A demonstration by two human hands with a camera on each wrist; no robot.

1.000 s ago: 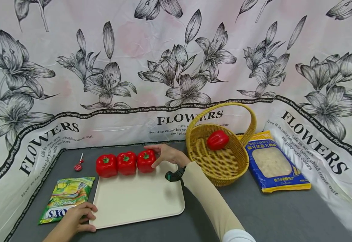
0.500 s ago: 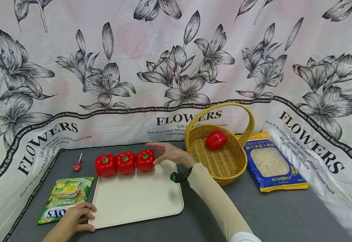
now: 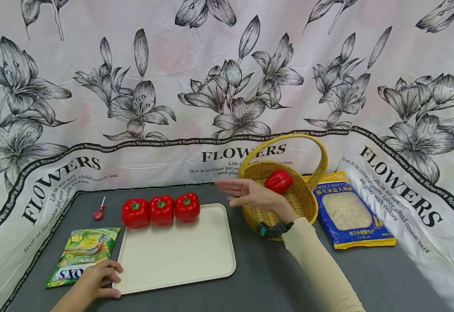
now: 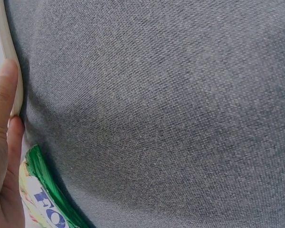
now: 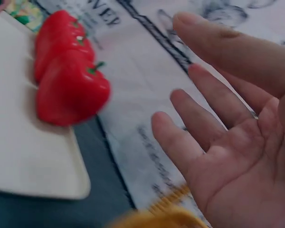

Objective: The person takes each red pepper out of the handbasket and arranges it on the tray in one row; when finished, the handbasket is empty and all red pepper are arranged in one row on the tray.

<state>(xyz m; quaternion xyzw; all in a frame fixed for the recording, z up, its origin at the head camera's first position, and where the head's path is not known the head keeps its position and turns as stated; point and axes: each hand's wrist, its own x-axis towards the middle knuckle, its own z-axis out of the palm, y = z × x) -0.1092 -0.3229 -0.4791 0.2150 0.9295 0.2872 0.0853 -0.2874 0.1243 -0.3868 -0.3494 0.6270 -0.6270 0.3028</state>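
Three red bell peppers, the left one point(image 3: 135, 212), the middle one point(image 3: 162, 210) and the right one point(image 3: 187, 207), stand in a row along the back edge of the cream tray point(image 3: 176, 255). At the tray's front left corner, my left hand point(image 3: 96, 279) holds the rim between thumb and fingers; the thumb lies along the edge in the left wrist view. My right hand point(image 3: 252, 194) is in the air in front of the yellow wicker basket point(image 3: 277, 210), its fingers extended and holding nothing. Inside that basket lies another red pepper point(image 3: 278, 181).
A green soup packet point(image 3: 84, 251) lies left of the tray, partly behind my left hand. Beyond it is a red lollipop point(image 3: 98, 214). Right of the basket lies a blue and yellow pasta bag point(image 3: 351, 210). A flower-printed cloth point(image 3: 153, 164) hangs behind the grey table surface point(image 3: 246, 290).
My right hand has come away from the rightmost pepper and moved right to the basket. The peppers stay in their row. My left hand keeps its place at the tray corner.
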